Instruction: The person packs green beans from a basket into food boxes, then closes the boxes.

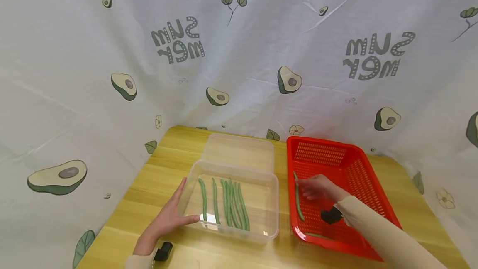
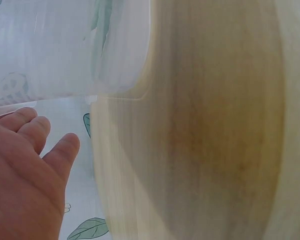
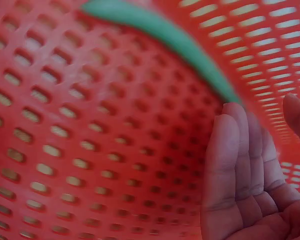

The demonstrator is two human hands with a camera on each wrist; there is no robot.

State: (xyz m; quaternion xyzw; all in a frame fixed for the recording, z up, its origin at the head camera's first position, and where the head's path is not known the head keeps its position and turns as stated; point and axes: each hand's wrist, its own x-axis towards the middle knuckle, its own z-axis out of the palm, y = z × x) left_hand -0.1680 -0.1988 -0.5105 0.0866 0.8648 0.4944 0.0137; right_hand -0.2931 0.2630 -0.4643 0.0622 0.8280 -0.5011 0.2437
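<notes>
My left hand point(image 1: 169, 217) is at the left side of a clear plastic box point(image 1: 257, 235), thumb by its near edge and fingers straight along its side. Several green beans lie side by side in the box, such as the one near its left point(image 1: 215, 200). Inside a red perforated basket point(image 1: 373, 186), my right hand point(image 1: 319, 188) reaches to a green bean point(image 1: 297, 198) lying along the left wall. In the right wrist view, the fingertips meet the end of that bean point(image 3: 175, 40), while the thumb stands apart from the fingers.
Another green bean point(image 1: 317, 235) lies by the basket's near wall. Behind the box, a flat translucent lid point(image 1: 239, 148) rests on the wooden table point(image 1: 149, 186). A white cloth with avocado prints point(image 1: 246, 53) hangs behind and around the table.
</notes>
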